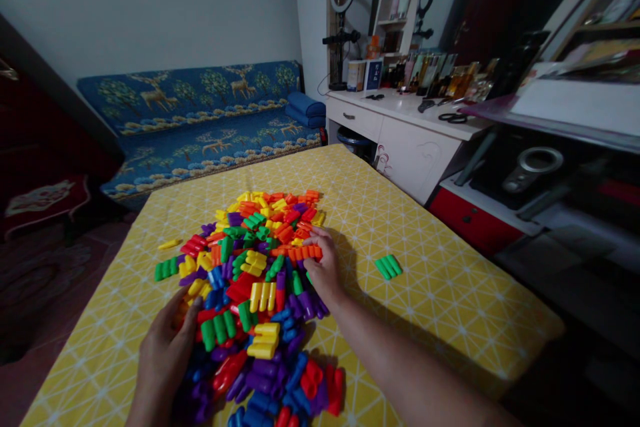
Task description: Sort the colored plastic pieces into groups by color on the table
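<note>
A heap of plastic building blocks (243, 290), shaped like joined tubes in red, orange, yellow, green, blue and purple, lies on the table. My right hand (326, 267) is at the heap's right side, its fingers and thumb around the end of an orange block (299, 253). At the left edge of the heap is my left hand (166, 341), thumb and fingers apart beside yellow blocks (199, 288); part of an orange piece shows between them. Near its thumb lies a green block (219, 330). The left fingertips are partly hidden.
A yellow patterned cloth (440, 293) covers the table. One green block (389, 267) lies apart on the right, and a yellow piece (170, 243) at the left. Beyond stand a blue sofa (210, 127) and a white dresser (400, 147) crowded with bottles.
</note>
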The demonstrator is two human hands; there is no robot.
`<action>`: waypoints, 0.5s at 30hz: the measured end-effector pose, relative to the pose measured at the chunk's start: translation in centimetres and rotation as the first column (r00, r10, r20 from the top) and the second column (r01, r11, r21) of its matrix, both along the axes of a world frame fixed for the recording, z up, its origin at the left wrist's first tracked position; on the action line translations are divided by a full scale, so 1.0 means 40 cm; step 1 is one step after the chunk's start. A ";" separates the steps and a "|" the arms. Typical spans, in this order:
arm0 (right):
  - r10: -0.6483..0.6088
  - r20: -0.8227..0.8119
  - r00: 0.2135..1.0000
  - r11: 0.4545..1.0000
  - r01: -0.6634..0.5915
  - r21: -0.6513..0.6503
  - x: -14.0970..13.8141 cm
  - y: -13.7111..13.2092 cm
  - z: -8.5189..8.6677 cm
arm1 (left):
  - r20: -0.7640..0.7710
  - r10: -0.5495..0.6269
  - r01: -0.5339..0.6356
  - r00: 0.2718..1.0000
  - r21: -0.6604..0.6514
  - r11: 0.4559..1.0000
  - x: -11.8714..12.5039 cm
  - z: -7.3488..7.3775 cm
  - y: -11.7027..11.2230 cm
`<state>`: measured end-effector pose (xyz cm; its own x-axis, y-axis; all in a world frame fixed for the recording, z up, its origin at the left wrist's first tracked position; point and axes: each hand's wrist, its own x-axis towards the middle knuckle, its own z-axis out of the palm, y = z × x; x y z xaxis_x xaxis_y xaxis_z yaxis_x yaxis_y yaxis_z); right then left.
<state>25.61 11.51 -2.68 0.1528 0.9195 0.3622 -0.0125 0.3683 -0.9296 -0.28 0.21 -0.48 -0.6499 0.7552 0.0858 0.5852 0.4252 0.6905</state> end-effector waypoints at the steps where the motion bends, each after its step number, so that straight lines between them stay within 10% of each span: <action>1: 0.005 -0.006 1.000 1.000 -0.005 0.009 0.001 -0.001 0.002 | 0.006 -0.001 0.001 1.000 -0.013 1.000 -0.001 -0.001 0.000; 15: -0.016 -0.106 0.994 0.999 0.020 0.036 0.006 -0.001 0.006 | 0.032 0.006 -0.005 0.999 -0.046 0.999 0.010 0.017 -0.002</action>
